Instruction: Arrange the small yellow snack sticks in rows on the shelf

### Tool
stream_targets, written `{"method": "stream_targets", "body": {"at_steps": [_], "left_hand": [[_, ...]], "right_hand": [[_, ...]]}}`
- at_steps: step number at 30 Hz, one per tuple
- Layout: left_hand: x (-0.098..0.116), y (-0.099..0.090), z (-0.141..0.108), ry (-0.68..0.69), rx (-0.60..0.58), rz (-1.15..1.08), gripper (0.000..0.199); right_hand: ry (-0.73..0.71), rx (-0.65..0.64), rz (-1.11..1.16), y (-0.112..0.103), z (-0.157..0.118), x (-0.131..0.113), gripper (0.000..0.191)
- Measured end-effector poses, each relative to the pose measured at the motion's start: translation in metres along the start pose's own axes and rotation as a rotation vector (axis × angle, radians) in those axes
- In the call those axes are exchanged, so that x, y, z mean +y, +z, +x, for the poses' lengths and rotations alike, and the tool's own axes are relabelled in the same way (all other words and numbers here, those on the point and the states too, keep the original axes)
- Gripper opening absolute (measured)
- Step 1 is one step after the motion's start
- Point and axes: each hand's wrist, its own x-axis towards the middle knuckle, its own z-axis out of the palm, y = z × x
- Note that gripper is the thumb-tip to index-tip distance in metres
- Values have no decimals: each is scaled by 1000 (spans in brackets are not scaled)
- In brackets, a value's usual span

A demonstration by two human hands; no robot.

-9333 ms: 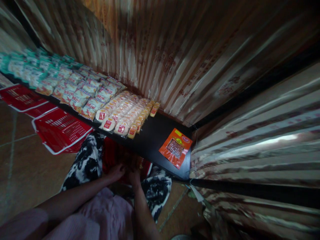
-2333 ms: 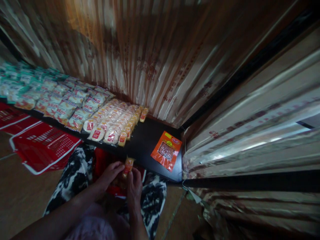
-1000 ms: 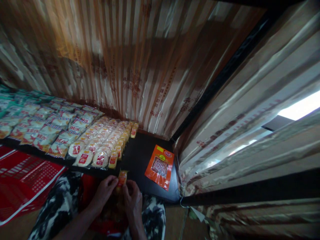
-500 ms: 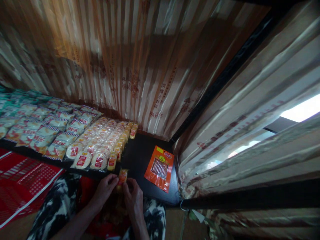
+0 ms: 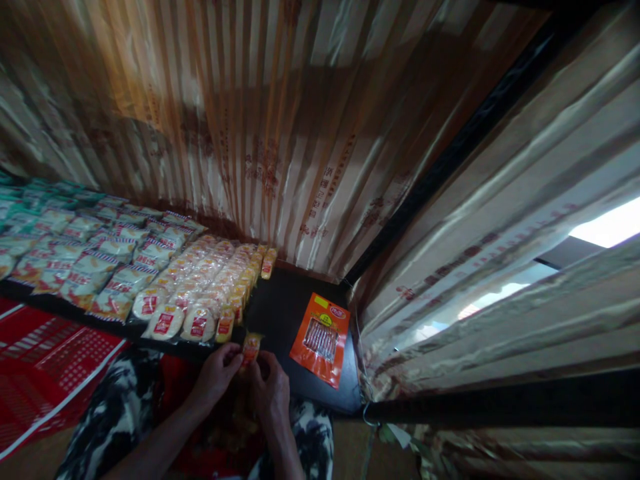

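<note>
The left hand (image 5: pixel 219 377) and right hand (image 5: pixel 273 392), fingertips pinching opposite edges of the small wrapped packet (image 5: pixel 251 347), now hold it slightly farther forward, at the front edge of the black shelf (image 5: pixel 274 308), bringing it just beside the row of yellow packets (image 5: pixel 225 325)

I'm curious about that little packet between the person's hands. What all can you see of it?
The small packet is narrow and oblong, in a shiny yellowish wrapper that looks like plastic film, with an orange-red printed label; the lettering is too small to read. Its top end sticks up, while its lower part is dim and partly hidden. The left hand and right hand hold it between their fingers, by the front edge of the black shelf. Whether it touches the shelf is unclear.
</note>
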Motion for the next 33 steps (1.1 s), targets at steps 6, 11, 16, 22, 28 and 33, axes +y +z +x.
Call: {"method": "stream_targets", "body": {"at_steps": [6,11,16,22,28,33], "left_hand": [[0,4,5,7,9,-15,34],[2,7,7,27,38,-3,35],[6,10,9,18,57,-48,37],[5,13,13,48,0,-58,39],[8,19,15,60,-3,-105,40],[12,27,17,55,-44,-149,43]], "right_hand": [[-17,-5,12,2,7,3,18],[-48,28,-7,4,13,5,17],[-52,49,-48,5,22,9,19],[-69,101,-62,7,31,18,29],[-113,175,-62,9,39,22,30],[-113,181,-60,7,46,20,34]]}}
